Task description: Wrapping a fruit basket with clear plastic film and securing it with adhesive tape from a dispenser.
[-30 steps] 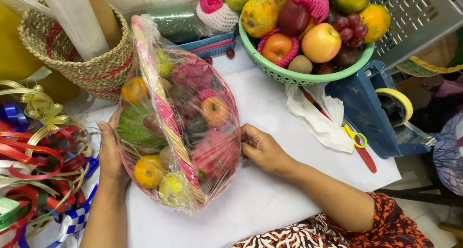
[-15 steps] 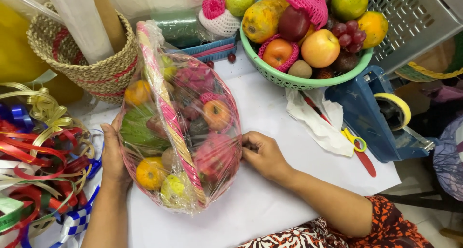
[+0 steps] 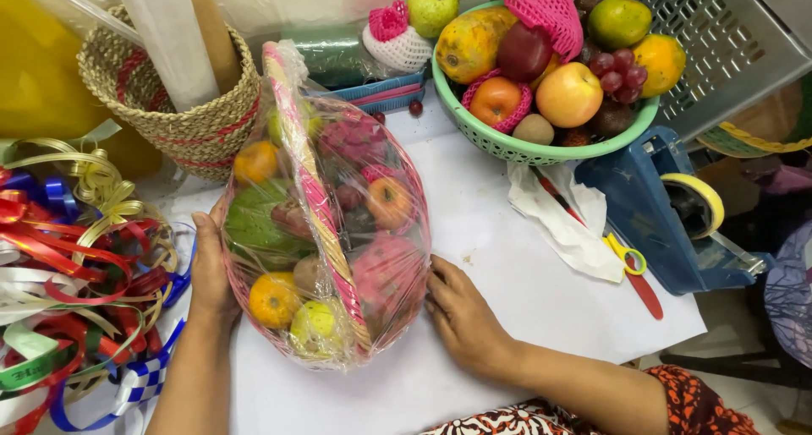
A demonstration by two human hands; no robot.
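- Both hands bracketed the wrapped fruit basket point(image 3: 326, 232) on the white table point(image 3: 524, 274), apparently to keep it from rolling while the film was pulled taut.
- The left hand point(image 3: 210, 270) lay flat along the basket's left side, fingers spread and pressed to the clear wrap, not closed around anything.
- The right hand point(image 3: 461, 312) rested at the lower right rim, fingers curved loosely against the film; whether the tips pinched a fold I could not tell.
- Inside the film sat oranges, a green fruit and pink dragon fruit, with a pink-striped handle point(image 3: 313, 190) running over the middle.
- To the left, a heap of curled ribbons point(image 3: 76, 274) lay within easy reach.
- To the right, scissors with yellow and red grips point(image 3: 634, 270) lay on crumpled white paper point(image 3: 562, 219), beside a blue tape dispenser point(image 3: 668, 207).
- Farther back stood a woven basket point(image 3: 182, 114) holding a roll of clear film point(image 3: 165, 38), upright so it could be drawn off.
- Farthest off, a green bowl point(image 3: 524, 152) carried loose fruit, some in pink foam nets.
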